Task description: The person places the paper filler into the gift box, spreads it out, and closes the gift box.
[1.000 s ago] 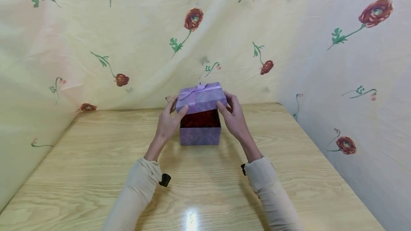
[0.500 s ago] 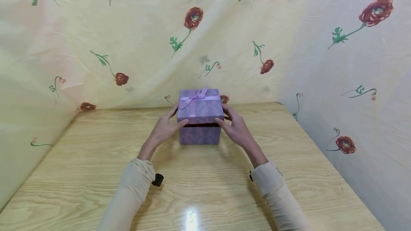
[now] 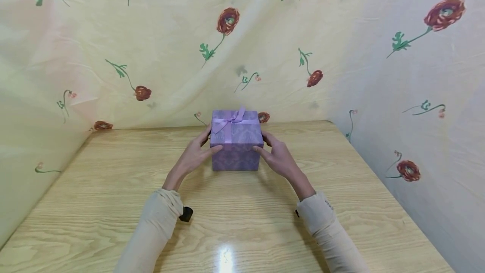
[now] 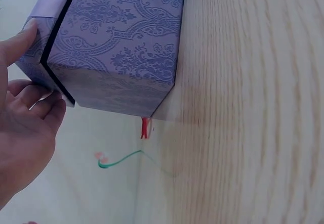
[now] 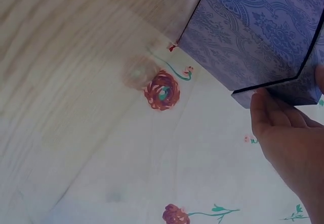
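Note:
A purple patterned gift box (image 3: 235, 161) stands near the back of the table, its lid (image 3: 246, 132) resting over the top. A lilac ribbon with a bow (image 3: 229, 120) crosses the lid. My left hand (image 3: 192, 155) grips the lid's left side, thumb on the front face and fingers along the side. On the opposite side my right hand (image 3: 281, 159) holds the lid the same way. In the left wrist view a thin dark line separates the lid (image 4: 38, 49) from the box body (image 4: 119, 37). The inside of the box is hidden.
A pale wood-grain table (image 3: 235, 226) lies under the box. Behind it and along the sides hangs a floral cloth (image 3: 182, 45), close to the box's back. A bit of red (image 4: 145, 128) shows by the box's lower back edge.
Both hands have lowered the tilted lid from above the box down onto it and levelled it. The dark red interior, visible earlier, is now covered.

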The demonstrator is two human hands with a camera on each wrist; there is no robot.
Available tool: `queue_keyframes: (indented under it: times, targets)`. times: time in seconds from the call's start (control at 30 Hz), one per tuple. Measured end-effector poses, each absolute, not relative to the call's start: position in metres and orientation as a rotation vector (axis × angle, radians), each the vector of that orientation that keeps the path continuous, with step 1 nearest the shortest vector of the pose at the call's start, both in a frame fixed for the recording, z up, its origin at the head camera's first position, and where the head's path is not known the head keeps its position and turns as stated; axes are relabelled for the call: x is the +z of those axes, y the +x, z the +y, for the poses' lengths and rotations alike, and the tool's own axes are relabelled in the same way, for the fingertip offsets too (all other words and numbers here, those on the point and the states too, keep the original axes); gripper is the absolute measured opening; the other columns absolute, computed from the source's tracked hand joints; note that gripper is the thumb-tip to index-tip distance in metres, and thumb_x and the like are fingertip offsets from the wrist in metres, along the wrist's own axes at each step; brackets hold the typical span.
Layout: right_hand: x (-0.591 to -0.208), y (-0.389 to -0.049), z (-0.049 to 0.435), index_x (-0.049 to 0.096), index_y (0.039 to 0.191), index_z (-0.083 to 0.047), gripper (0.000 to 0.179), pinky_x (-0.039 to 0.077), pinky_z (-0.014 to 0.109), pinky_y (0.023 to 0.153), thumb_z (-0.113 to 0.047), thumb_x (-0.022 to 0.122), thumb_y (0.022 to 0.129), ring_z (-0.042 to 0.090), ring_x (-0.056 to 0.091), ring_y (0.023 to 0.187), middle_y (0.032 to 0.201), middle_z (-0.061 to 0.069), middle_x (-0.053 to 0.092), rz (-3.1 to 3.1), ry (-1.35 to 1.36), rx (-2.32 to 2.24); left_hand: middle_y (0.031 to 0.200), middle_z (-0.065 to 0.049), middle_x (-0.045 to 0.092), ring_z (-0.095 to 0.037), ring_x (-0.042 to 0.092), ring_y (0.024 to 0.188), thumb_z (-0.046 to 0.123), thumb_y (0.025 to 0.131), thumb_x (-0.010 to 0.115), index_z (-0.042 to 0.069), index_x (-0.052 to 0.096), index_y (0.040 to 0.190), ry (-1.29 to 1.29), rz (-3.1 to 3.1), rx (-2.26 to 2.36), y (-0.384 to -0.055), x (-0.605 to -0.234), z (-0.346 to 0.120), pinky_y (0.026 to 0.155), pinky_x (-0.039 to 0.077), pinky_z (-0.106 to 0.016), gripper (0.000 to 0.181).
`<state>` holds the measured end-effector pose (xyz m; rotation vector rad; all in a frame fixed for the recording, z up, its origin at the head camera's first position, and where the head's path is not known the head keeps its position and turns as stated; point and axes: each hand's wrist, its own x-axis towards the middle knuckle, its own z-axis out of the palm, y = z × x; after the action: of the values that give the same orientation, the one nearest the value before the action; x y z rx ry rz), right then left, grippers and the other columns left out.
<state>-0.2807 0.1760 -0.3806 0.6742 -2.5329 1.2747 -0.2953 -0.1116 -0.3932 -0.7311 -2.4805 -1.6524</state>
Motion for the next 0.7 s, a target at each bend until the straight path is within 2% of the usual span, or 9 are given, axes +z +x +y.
queue_keyframes:
  times: [0.27,0.5,0.7]
  targets:
    - [-0.382,-0.281,0.175,0.044,0.151,0.01,0.061,0.043,0.055,0.11,-0.01,0.07,0.101,0.041,0.05,0.137,0.147,0.028,0.052,-2.567,0.664,1.273,0.168,-0.015,0.022,-0.032,0.025,0.153,0.029,0.101,0.071,0.011,0.015,0.167,-0.719,-2.513,-1.663,-0.294,-0.395,-0.112,0.122,0.025,-0.045,0.088]
    - [-0.386,-0.281,0.175,0.045,0.151,0.009,0.059,0.043,0.053,0.111,-0.01,0.07,0.101,0.04,0.05,0.137,0.148,0.027,0.052,-2.59,0.656,1.299,0.167,-0.02,0.023,-0.035,0.025,0.152,0.021,0.101,0.071,0.003,0.017,0.165,-0.723,-2.51,-1.673,-0.292,-0.398,-0.111,0.122,0.025,-0.046,0.085]
    - [-0.389,-0.283,0.177,0.042,0.152,0.009,0.059,0.044,0.053,0.109,-0.009,0.068,0.102,0.041,0.051,0.136,0.148,0.028,0.051,-2.599,0.675,1.341,0.166,-0.02,0.025,-0.035,0.029,0.151,0.027,0.1,0.072,0.002,0.018,0.165,-0.669,-2.543,-1.642,-0.294,-0.406,-0.11,0.121,0.027,-0.045,0.088]
